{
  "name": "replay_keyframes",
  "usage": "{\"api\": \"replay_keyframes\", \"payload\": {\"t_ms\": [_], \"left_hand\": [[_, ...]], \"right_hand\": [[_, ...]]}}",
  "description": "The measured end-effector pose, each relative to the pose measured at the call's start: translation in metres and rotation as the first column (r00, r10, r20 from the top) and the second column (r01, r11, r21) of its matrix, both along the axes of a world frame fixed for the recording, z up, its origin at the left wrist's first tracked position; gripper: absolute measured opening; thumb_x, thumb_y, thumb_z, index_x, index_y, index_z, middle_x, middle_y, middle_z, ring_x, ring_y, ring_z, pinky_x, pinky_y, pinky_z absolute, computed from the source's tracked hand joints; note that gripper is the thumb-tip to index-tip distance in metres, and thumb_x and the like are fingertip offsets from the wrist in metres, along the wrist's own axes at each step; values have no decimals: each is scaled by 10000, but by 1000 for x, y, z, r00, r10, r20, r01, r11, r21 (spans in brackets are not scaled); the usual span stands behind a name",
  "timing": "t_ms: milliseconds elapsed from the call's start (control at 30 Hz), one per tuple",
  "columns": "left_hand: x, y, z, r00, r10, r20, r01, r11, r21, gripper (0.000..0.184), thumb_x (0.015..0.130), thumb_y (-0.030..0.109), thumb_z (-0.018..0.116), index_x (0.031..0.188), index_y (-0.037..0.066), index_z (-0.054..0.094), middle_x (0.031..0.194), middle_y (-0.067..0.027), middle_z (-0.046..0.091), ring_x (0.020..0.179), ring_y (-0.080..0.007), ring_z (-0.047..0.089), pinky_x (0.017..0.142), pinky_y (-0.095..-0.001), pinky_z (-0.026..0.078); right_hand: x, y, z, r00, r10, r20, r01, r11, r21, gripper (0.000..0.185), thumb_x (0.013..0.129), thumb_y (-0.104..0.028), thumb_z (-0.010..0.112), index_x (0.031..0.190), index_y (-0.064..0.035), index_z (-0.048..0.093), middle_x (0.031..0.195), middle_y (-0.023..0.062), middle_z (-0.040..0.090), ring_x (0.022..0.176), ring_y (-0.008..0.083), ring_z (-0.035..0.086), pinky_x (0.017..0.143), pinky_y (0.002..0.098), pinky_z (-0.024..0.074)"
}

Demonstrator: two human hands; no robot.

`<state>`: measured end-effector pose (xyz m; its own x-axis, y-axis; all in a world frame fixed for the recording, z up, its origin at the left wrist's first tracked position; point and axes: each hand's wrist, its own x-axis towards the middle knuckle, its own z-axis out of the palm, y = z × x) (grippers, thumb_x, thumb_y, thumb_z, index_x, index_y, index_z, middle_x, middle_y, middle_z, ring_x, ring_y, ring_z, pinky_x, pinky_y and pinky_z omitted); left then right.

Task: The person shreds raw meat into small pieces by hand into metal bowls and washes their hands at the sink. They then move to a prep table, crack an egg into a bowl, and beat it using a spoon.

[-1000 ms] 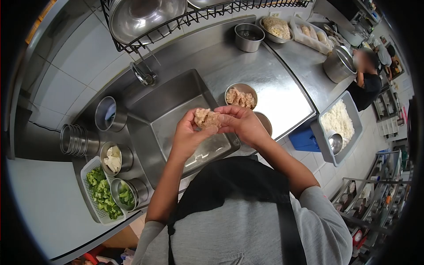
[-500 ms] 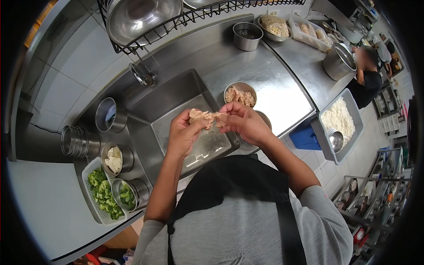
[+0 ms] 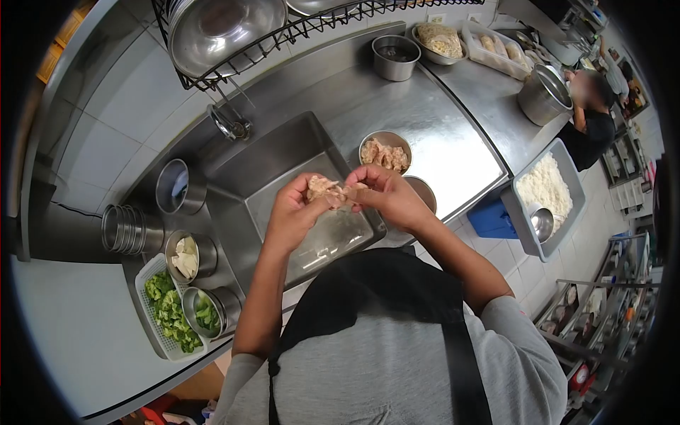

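Note:
Over the near right part of the steel sink (image 3: 212, 166), my left hand (image 3: 289, 216) is closed on a pale pink piece of raw meat (image 3: 324, 188). My right hand (image 3: 395, 202) pinches the same meat at its right end. A steel bowl (image 3: 407, 137) of similar raw meat pieces (image 3: 384, 154) stands on the counter just beyond my right hand. Another round steel bowl (image 3: 423, 190) sits beside that hand, mostly hidden by it, so its contents cannot be made out.
On the left are a basket of broccoli (image 3: 168, 312), steel pots (image 3: 180, 186) and stacked cups (image 3: 127, 228). A faucet (image 3: 230, 124) rises behind the sink, below a wire rack (image 3: 283, 39). A tub of rice (image 3: 544, 188) stands right. A co-worker (image 3: 591, 127) is farther off.
Both hands stay on the meat while its shape shifts between the fingers. The right fingers have moved slightly closer to the left hand. The camera view has shifted a little.

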<state>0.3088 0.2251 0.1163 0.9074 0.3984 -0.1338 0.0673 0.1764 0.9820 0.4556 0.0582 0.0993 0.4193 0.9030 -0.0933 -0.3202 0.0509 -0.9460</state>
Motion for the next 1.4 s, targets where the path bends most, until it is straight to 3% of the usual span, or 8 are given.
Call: {"api": "replay_keyframes", "payload": {"t_ms": [100, 300, 500, 700, 900, 1000, 1100, 1400], "left_hand": [[6, -9, -9, 998, -47, 47, 44, 998, 48, 204, 897, 32, 739, 1077, 21, 643, 930, 7, 679, 823, -62, 637, 707, -225, 518], [4, -2, -9, 989, 143, 46, -145, 988, 52, 207, 886, -16, 718, 1075, 13, 639, 968, -19, 685, 865, -88, 658, 786, -256, 541], [2, 3, 0, 992, 119, 42, -120, 992, 27, 213, 886, -19, 710, 1083, 7, 634, 980, -36, 691, 875, -103, 670, 796, -259, 543], [-3, 3, -14, 994, 109, 24, -109, 994, -1, 197, 892, -17, 699, 1076, 9, 635, 968, -44, 699, 844, -89, 661, 708, -227, 508], [-6, 5, -17, 978, 209, -4, -209, 978, 9, 206, 869, 13, 718, 1054, 61, 640, 889, -9, 704, 657, -14, 554, 490, -182, 360], [-6, 5, -16, 980, 197, -14, -197, 980, -6, 204, 869, 14, 719, 1051, 59, 638, 886, -9, 704, 658, -18, 555, 495, -184, 365], [-8, 8, -21, 986, 163, -17, -163, 987, 3, 199, 869, 11, 714, 1047, 56, 637, 886, -11, 705, 663, -21, 558, 505, -189, 374], [-5, 9, -23, 989, 145, -18, -145, 989, -11, 197, 875, 24, 718, 1058, 39, 647, 900, -31, 708, 682, -24, 551, 536, -197, 378]], "right_hand": [[-1, 2, 2, 994, 32, 107, -29, 999, -33, 131, 960, -91, 693, 1055, -32, 624, 918, 24, 665, 822, 103, 652, 760, 281, 545], [11, -2, -13, 942, -82, -326, 80, 997, -20, 156, 936, -43, 683, 1084, -28, 636, 960, 28, 657, 849, 133, 649, 794, 310, 540], [29, -15, -28, 809, -26, -587, 36, 999, 6, 156, 942, 3, 606, 1092, 5, 650, 1034, 73, 677, 959, 165, 645, 823, 322, 538], [37, -32, -31, 938, -138, -318, 118, 990, -83, 214, 949, 5, 563, 1141, 34, 653, 1096, 109, 687, 1007, 202, 659, 864, 329, 550], [55, -47, -46, 798, -134, -588, 216, 974, 70, 278, 995, -13, 522, 1262, 43, 575, 1156, 135, 658, 1016, 237, 681, 872, 329, 595], [52, -48, -37, 681, -276, -679, 258, 957, -131, 269, 1022, -58, 517, 1275, 30, 542, 1151, 146, 642, 971, 249, 691, 855, 336, 617], [52, -53, -60, 611, -255, -749, 258, 959, -116, 213, 1012, -66, 534, 1208, 13, 554, 1096, 167, 659, 899, 227, 678, 763, 316, 600], [53, -72, -50, 733, -243, -636, 220, 969, -116, 220, 1040, -221, 607, 1117, -17, 574, 908, 49, 629, 715, 100, 583, 577, 223, 462]]}}
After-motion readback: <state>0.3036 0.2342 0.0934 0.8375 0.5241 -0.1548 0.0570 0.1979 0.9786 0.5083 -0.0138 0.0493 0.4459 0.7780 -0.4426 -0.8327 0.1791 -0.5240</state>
